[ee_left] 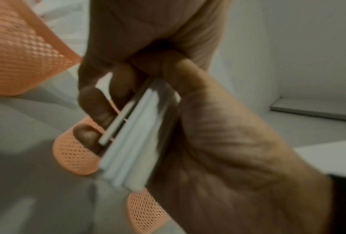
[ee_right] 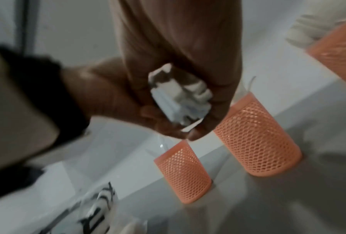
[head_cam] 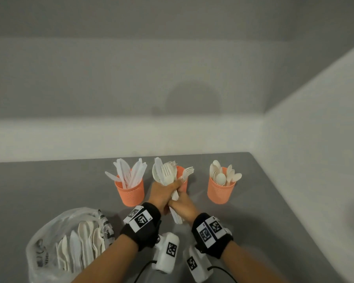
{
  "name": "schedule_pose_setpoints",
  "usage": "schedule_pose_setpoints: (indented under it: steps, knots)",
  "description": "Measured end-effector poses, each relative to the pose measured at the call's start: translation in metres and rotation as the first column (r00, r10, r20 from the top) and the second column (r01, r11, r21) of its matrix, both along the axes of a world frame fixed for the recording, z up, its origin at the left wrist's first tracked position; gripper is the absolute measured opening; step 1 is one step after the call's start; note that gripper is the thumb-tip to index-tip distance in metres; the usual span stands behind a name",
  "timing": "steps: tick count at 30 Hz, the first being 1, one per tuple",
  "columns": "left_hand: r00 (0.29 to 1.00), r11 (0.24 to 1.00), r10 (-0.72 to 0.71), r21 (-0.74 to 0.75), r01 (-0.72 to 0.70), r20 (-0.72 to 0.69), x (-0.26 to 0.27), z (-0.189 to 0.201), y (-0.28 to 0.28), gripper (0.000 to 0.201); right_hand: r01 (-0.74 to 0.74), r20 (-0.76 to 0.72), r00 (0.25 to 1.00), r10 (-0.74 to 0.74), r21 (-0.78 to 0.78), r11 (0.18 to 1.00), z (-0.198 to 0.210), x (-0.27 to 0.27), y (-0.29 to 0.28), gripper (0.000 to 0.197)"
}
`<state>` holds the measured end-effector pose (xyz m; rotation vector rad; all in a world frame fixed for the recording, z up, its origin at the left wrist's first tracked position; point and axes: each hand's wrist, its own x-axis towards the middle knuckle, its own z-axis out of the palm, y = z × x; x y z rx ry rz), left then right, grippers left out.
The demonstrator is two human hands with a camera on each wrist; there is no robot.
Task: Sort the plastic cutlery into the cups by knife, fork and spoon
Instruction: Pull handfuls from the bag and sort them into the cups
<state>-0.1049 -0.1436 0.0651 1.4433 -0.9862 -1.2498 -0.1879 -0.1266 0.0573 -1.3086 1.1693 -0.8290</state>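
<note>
The cutlery bundle [head_cam: 168, 176], a mix of forks, a knife and a spoon, is clamped in both the left hand [head_cam: 161, 194] and the right hand [head_cam: 183, 205], in front of the middle cup [head_cam: 181, 180] near the back edge of the worktop [head_cam: 49, 190]. If the grip loosens while one piece is drawn out, I think the smooth handles could slide and spill, or a wrong piece could fall into this cup.

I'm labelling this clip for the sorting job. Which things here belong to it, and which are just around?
Part of the job:
- bundle of mixed cutlery, gripped by left hand and right hand
- knife cup
- fork cup
- spoon cup
- plastic bag holding more cutlery

Just around:
- grey table
- wall
</note>
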Motion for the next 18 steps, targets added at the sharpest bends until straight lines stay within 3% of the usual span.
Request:
schedule_pose_setpoints:
  steps: [2, 4, 7, 10, 15, 18]
  knots:
    - [0.997, 0.998, 0.068, -0.016, -0.068, 0.019, -0.006, -0.001, -0.007, 0.033, 0.112, 0.032, 0.993, -0.110, -0.080, 0.990, -0.003, 0.008, -0.003, 0.022]
    - [0.995, 0.998, -0.025, -0.051, 0.030, 0.092, -0.007, 0.001, -0.010, 0.033, 0.163, 0.068, 0.985, -0.157, -0.099, 0.982, -0.009, 0.015, -0.010, 0.016]
    - [0.989, 0.985, -0.135, -0.097, 0.140, 0.051, 0.007, 0.008, -0.016, 0.033, 0.109, 0.103, 0.989, -0.110, 0.012, 0.994, -0.013, 0.010, -0.021, 0.010]
    - [0.998, 0.994, -0.027, -0.105, 0.021, -0.055, 0.027, 0.009, -0.030, 0.038, 0.090, 0.195, 0.976, -0.102, 0.071, 0.993, -0.014, 0.000, -0.027, 0.005]
    - [0.998, 0.983, -0.002, -0.182, 0.014, 0.067, 0.040, 0.008, -0.037, 0.016, -0.025, 0.296, 0.955, -0.009, 0.113, 0.993, -0.009, -0.001, -0.026, 0.005]
    - [0.989, 0.983, 0.046, -0.185, -0.019, 0.143, 0.042, 0.004, -0.038, 0.022, -0.085, 0.377, 0.926, 0.003, 0.202, 0.976, -0.009, -0.001, -0.025, 0.004]
